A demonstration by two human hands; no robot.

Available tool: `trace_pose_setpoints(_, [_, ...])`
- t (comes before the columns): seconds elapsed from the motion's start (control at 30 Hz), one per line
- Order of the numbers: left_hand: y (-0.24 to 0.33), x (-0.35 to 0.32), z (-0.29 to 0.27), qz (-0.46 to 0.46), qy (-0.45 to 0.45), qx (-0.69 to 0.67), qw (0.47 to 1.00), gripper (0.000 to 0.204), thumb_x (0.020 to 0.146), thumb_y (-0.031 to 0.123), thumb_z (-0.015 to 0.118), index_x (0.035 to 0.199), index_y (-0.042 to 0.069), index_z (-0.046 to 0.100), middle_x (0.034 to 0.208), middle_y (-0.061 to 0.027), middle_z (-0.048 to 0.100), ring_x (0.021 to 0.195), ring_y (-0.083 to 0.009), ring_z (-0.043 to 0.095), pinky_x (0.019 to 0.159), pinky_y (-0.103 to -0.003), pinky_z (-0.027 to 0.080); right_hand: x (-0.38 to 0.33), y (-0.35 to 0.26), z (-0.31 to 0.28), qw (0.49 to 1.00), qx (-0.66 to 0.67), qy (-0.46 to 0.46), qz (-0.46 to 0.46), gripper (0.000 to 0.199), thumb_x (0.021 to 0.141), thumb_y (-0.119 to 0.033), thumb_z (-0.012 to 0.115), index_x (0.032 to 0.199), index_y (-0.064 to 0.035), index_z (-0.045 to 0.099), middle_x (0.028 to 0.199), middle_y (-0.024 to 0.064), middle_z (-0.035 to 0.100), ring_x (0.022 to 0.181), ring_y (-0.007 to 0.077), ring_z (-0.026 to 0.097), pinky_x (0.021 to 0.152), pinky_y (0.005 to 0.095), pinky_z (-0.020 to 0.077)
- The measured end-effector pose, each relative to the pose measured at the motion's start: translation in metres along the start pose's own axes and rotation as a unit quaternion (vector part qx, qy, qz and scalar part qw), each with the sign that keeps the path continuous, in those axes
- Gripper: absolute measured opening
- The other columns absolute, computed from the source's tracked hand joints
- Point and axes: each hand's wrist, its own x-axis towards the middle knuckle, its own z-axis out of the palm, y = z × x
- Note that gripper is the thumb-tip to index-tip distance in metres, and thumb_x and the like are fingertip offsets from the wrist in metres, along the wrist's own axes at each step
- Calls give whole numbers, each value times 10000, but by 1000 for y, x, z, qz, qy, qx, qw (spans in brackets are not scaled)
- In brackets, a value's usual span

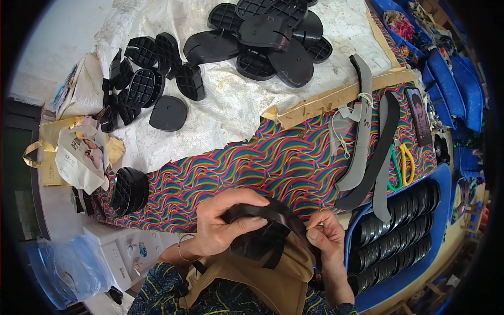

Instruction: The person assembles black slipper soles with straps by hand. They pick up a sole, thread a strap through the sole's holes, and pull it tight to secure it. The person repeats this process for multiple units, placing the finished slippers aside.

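Observation:
A black molded shoe sole [257, 239] is held low over my lap, with a glossy black strip [278, 216] curving along its upper edge. My left hand [226, 220] is closed around the sole's left side, fingers over the top and thumb on the near face. At the right end of the strip, my right hand [325, 236] has its thumb and forefinger pinched together on it. The strip's end is hidden by those fingers. A brown apron [262, 278] lies under the sole.
Black soles [275, 34] are heaped on a white sheet [226, 113] over the patterned tablecloth [220, 168]. Curved grey strips [362, 136], scissors [401, 163] and a phone [418, 116] lie on the right. A blue tub [446, 210] of black soles stands beside me.

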Motion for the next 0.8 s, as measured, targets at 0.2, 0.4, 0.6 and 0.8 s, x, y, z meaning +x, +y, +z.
trace_pose_setpoints(0.2, [-8,4,11,-56,43,-99,993,364,820,-63,730,1158,-19,603,1095,-112,656,974,-163,656,863,-287,525,2,33,9,996,81,10,-36,181,949,-46,606,1090,-35,494,880,71,611,725,127,613,673,255,492])
trace_pose_setpoints(0.4, [-8,15,23,-113,79,-134,981,373,843,-38,705,1193,-4,581,1071,-85,657,969,-137,644,843,-274,524,11,40,23,994,58,85,-24,167,964,-85,598,1077,-66,476,787,9,539,639,83,533,602,206,453])
trace_pose_setpoints(0.6, [-19,30,31,-96,87,-113,985,351,857,10,696,1189,18,585,1047,-61,663,955,-110,639,836,-262,518,32,42,13,993,68,75,-60,176,973,-139,608,1079,-64,488,885,10,564,714,58,523,629,211,427])
trace_pose_setpoints(0.8, [-17,41,40,-28,81,-87,992,319,872,-8,652,1183,19,587,1053,-59,653,976,-112,628,863,-265,503,35,35,8,983,-23,102,-149,163,985,-126,591,1097,-14,552,1034,53,649,896,93,620,826,256,511])
